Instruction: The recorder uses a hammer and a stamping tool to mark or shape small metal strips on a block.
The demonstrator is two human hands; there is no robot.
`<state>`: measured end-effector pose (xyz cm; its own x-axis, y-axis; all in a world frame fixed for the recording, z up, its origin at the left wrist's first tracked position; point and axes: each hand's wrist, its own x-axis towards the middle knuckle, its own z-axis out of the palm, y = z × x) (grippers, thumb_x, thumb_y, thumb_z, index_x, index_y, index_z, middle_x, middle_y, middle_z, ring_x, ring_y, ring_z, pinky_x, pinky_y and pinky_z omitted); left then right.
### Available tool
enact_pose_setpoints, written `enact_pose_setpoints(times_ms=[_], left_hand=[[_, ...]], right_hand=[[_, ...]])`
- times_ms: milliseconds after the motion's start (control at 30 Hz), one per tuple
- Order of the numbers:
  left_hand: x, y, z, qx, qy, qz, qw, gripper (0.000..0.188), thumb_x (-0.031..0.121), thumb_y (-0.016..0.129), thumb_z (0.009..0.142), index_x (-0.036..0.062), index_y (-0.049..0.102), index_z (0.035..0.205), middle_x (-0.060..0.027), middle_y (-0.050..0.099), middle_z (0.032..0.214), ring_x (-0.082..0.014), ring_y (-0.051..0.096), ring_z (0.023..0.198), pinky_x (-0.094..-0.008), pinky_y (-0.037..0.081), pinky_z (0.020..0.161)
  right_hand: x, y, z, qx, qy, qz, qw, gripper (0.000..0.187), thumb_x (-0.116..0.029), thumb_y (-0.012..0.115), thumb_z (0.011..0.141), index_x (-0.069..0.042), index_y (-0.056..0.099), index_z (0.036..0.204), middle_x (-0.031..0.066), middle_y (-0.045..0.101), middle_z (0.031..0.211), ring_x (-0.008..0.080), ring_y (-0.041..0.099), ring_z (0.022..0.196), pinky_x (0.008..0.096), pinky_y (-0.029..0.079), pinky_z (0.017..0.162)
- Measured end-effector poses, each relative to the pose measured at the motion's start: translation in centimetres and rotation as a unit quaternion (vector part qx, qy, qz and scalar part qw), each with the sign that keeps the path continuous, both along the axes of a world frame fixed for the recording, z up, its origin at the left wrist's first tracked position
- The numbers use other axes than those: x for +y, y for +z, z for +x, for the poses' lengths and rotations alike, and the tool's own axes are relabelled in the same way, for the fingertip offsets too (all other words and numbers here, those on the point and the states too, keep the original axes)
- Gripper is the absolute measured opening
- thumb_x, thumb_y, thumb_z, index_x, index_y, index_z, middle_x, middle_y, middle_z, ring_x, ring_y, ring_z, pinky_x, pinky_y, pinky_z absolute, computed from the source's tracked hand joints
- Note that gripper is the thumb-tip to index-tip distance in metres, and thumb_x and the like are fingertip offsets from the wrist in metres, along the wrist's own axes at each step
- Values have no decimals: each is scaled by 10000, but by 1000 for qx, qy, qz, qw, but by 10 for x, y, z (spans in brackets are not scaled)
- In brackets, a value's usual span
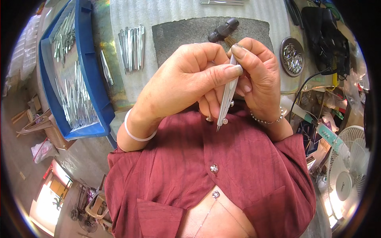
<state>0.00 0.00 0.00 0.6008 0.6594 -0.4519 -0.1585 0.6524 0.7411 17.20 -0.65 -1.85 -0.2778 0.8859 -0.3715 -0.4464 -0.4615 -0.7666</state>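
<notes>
Both my hands are raised in front of my chest around a slim silver metal compass [228, 99], its pointed end tilted down toward me. My left hand [188, 73] is closed on it, the thumb laid along its side. At its upper end, my right hand [260, 67] pinches it between thumb and fingers. A small round screw [225, 121] sticks out near the points. Just beyond my fingers a hammer [223, 30] rests on a dark rough pad [174, 37]; my right hand hides most of its handle.
To the left stands a blue plastic bin [85, 43] with many slim metal pieces. A row of similar pieces [131, 47] lies beside the pad, and a few more [106, 68] near the bin. On the right are a round dish [282, 59] of small metal parts, a black cable and a white fan [347, 184].
</notes>
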Motion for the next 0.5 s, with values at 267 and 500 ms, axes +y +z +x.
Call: enact_pose_setpoints(times_ms=[267,500], left_hand=[[-13,-3,-1,-69,5,-13,998,185,164,613,890,-1,528,889,-75,632,700,-120,620,520,-203,496,421],[-19,-10,0,-57,18,-18,998,179,150,630,877,2,530,886,-75,637,709,-110,618,524,-200,495,422]], right_hand=[[-11,4,2,6,-1,-20,1000,143,-141,590,883,-37,574,787,21,582,639,23,411,414,162,326,353],[-14,-2,1,24,1,-44,999,146,-147,589,888,-44,568,787,20,578,639,23,398,411,167,316,352]])
